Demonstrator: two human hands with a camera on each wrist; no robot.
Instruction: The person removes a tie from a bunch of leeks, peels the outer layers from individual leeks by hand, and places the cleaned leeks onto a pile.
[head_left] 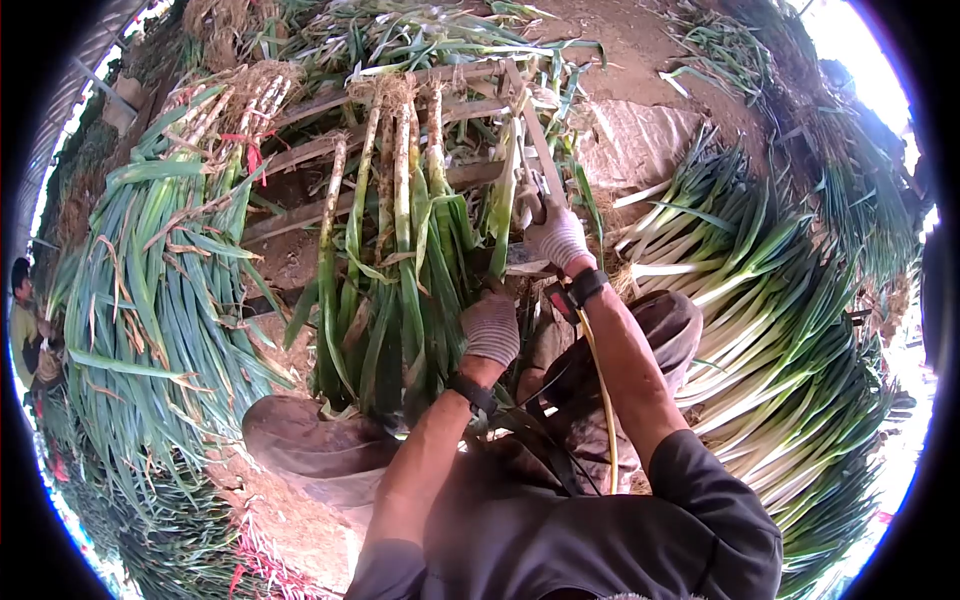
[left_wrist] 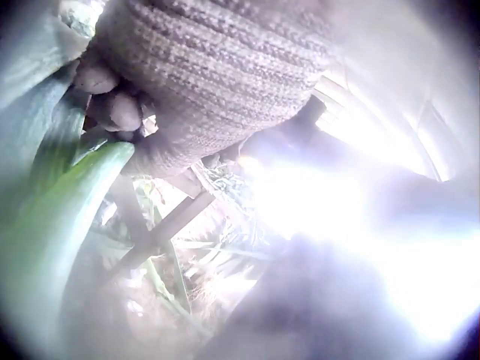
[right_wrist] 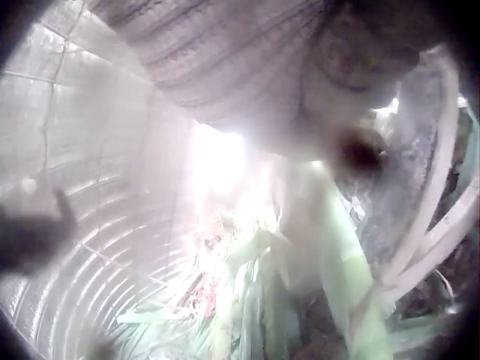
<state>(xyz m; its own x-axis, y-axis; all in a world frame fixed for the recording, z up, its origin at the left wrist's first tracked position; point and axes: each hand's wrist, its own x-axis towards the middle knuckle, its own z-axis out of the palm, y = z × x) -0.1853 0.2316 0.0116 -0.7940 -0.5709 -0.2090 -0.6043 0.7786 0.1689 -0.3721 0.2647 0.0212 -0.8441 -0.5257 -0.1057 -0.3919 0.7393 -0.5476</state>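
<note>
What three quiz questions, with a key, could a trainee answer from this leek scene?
1. Multiple choice: where does the large pile of white-stemmed leeks lie?
A) At the person's left
B) At the person's right
2. True or false: the left hand and right hand both wear gloves.
3. Fill in: the tie on the leek bundle at the person's left is ____ in colour.

Key: 1 B; 2 true; 3 red

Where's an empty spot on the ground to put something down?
Bare dirt shows beyond the tan sheet, and between the left bundle and the trouser leg. It's crowded on the wooden rack, around the left hand and right hand, and across the white-stalked pile.
</note>
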